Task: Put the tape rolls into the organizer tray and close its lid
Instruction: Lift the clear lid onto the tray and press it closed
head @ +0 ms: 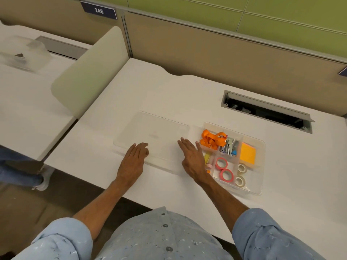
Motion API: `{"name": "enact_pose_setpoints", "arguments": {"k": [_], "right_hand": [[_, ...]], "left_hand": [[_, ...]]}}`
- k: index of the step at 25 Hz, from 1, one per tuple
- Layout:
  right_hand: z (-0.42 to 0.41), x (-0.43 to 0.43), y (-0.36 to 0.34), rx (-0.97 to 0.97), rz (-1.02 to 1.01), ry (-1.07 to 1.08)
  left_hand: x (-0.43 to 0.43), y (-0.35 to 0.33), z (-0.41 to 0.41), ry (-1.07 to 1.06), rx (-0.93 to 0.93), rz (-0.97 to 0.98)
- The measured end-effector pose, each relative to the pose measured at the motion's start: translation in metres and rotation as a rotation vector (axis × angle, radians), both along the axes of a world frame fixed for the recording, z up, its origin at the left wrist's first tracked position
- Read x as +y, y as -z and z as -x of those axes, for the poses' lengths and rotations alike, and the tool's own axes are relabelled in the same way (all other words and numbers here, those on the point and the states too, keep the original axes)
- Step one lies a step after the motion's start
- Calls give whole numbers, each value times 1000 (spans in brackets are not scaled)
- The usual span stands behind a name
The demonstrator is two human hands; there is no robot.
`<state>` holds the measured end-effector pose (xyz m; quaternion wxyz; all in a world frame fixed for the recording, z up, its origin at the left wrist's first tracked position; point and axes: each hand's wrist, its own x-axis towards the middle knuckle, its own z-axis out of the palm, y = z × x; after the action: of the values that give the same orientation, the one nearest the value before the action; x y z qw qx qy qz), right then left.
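Four tape rolls [226, 175] already sit in the organizer tray [262, 192]; main risk is the clear lid [153, 135], flat on the desk [187, 91] just left of it, slipping or seating skewed. Left hand [132, 162] and right hand [193, 162] lie open-fingered on the lid's near edge, gripping nothing.

A dark blue sign [99, 10] atop the partition wall [206, 53] reads "248" in white; nothing else is legible.
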<state>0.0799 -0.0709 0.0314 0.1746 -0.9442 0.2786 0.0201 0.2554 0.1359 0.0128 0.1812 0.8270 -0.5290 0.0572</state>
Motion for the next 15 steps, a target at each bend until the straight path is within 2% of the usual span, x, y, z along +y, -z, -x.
{"name": "enact_pose_setpoints", "arguments": {"k": [4,6,9,12,15], "right_hand": [[-2,-15,-11,-82,9,-29],[-11,-18,-18,-196,-31,30],[-21,-27,-31,-414,-152,149],[-27,-27,-40,-461,-154,197],[-32,-30,-47,-511,-285,265]], "left_hand": [[-9,-10,1,-41,57,133],[-15,-16,0,-89,76,210],[-23,-30,-3,-138,-1,305],[-33,-48,-13,-216,-110,347],[-49,-68,-26,-311,-103,377]]}}
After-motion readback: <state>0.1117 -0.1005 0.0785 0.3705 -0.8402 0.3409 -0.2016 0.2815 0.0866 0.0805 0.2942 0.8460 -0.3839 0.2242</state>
